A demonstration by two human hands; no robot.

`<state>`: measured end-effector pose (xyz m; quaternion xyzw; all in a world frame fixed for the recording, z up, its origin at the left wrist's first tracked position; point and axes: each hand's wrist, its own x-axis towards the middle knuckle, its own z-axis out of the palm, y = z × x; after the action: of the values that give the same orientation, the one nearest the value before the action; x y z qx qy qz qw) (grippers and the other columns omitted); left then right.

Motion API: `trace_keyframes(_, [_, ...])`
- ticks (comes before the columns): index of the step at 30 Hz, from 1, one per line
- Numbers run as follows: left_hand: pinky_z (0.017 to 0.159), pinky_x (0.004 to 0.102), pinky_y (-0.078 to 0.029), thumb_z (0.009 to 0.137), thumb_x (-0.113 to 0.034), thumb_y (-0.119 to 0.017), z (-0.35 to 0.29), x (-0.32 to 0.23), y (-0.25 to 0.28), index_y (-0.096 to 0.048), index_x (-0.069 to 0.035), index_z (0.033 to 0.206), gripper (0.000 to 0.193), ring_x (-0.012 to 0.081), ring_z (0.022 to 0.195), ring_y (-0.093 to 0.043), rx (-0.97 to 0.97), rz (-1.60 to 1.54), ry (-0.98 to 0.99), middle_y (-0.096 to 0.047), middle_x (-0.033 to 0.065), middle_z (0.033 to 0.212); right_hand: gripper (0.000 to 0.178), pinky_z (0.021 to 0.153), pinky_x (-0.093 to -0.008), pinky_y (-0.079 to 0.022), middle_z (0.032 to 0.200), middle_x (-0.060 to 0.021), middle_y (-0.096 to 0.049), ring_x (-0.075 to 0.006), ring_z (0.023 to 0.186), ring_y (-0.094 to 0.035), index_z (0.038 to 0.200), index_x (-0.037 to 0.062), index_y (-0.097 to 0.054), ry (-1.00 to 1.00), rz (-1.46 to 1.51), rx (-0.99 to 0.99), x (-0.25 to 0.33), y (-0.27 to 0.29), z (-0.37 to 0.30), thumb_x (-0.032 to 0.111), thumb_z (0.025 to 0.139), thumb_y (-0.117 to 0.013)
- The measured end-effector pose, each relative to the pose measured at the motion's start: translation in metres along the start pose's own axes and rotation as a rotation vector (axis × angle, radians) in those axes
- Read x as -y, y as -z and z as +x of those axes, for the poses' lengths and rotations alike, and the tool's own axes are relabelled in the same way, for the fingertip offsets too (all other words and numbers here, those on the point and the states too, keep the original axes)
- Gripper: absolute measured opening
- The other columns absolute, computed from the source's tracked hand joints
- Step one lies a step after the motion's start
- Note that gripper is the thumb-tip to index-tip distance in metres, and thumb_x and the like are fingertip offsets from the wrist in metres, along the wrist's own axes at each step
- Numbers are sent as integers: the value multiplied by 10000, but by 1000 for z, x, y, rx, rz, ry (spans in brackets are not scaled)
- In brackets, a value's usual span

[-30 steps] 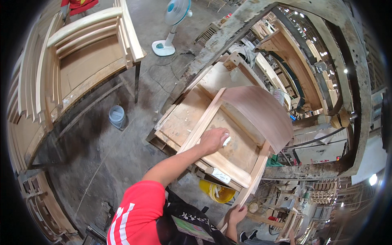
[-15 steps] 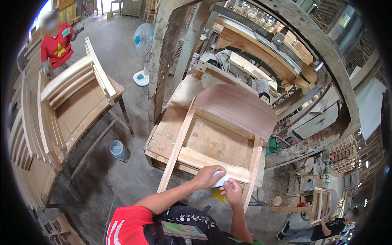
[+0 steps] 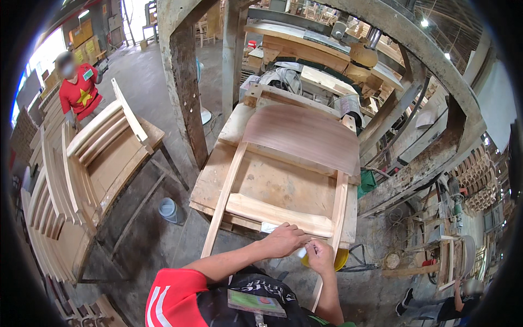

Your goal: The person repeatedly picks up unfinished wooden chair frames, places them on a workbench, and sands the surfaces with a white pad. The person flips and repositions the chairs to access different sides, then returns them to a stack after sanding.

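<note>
A wooden chair-back frame lies before me, with a curved brown panel (image 3: 302, 133) across its far end and a pale crossbar (image 3: 278, 212) near me. Over the crossbar's near edge, my left hand (image 3: 286, 241) is closed, with a small white piece (image 3: 268, 227) showing beside its fingers. My right hand (image 3: 320, 257) is close by to the right, thumb and fingers pinched together. Another bit of white (image 3: 302, 252) shows at its fingertips. Fingers hide most of the white material, so its kind is unclear.
A worn wooden bench (image 3: 212, 185) supports the frame, below a heavy metal stand (image 3: 188, 82). A yellow container (image 3: 341, 259) is beneath my right hand. A bucket (image 3: 170, 211) stands on the floor; left is a table (image 3: 122, 163) with chair parts and a person in red (image 3: 81, 95).
My right hand has moved slightly right and down. The white piece, earlier between both hands, now shows at two spots. My view has shifted, so the surroundings appear displaced.
</note>
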<state>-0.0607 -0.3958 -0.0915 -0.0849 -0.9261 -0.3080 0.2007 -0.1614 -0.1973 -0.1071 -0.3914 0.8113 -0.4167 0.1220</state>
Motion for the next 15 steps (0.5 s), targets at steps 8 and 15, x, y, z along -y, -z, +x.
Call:
trace_keyframes(8, [761,467,-563,937,-199,-692,23,10,-15,-693,-97,1052,153,341,888,-701,-127,-133,122,-681,127,910,118,553,-237,-484,784,-18,-646,-89,630,-583,1093,42,-684,-497,1127,-420,-38,14,45,139,1043,-639])
trace_keyframes(15, [867,471,-550,922,-219,-700,45,121,22,-687,-76,1213,325,366,978,-680,-336,196,449,-689,157,1018,211,570,-256,-525,890,-58,-689,-107,721,-642,1150,-8,-657,-354,574,-225,-11,13,129,185,1068,-629])
